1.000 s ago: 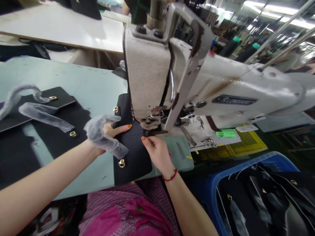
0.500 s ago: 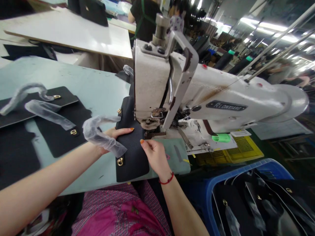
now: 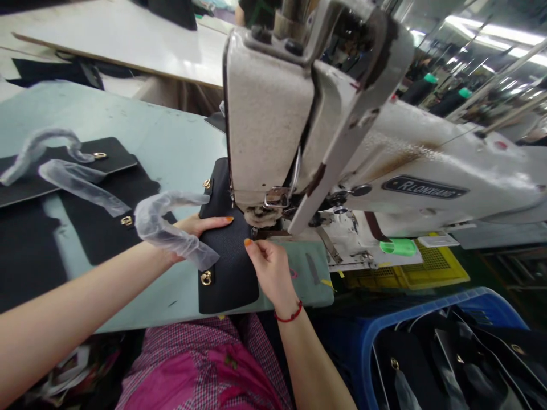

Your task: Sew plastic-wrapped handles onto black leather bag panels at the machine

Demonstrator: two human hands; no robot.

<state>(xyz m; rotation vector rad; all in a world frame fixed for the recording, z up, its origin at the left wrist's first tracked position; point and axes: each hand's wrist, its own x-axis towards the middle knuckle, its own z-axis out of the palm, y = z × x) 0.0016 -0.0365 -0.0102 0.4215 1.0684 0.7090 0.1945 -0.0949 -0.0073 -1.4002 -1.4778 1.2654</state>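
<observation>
A black leather panel (image 3: 231, 262) with gold rings lies under the foot of a white sewing machine (image 3: 299, 131). My left hand (image 3: 194, 228) presses flat on the panel's left part, fingers pointing toward the needle; a plastic-wrapped strap (image 3: 171, 230) drapes over this hand. My right hand (image 3: 267, 267) rests on the panel's right edge, fingertips just below the presser foot (image 3: 260, 219). Both hands hold the panel down against the pale green table (image 3: 171, 148).
More black panels with gold rings and plastic-wrapped straps (image 3: 77, 188) lie at the left of the table. A blue crate (image 3: 444, 347) of black pieces stands at lower right, a yellow tray (image 3: 427, 267) beyond it. A white table (image 3: 128, 42) stands behind.
The view has shifted closer to the machine. My hands stay on the panel near the needle, almost in the same place.
</observation>
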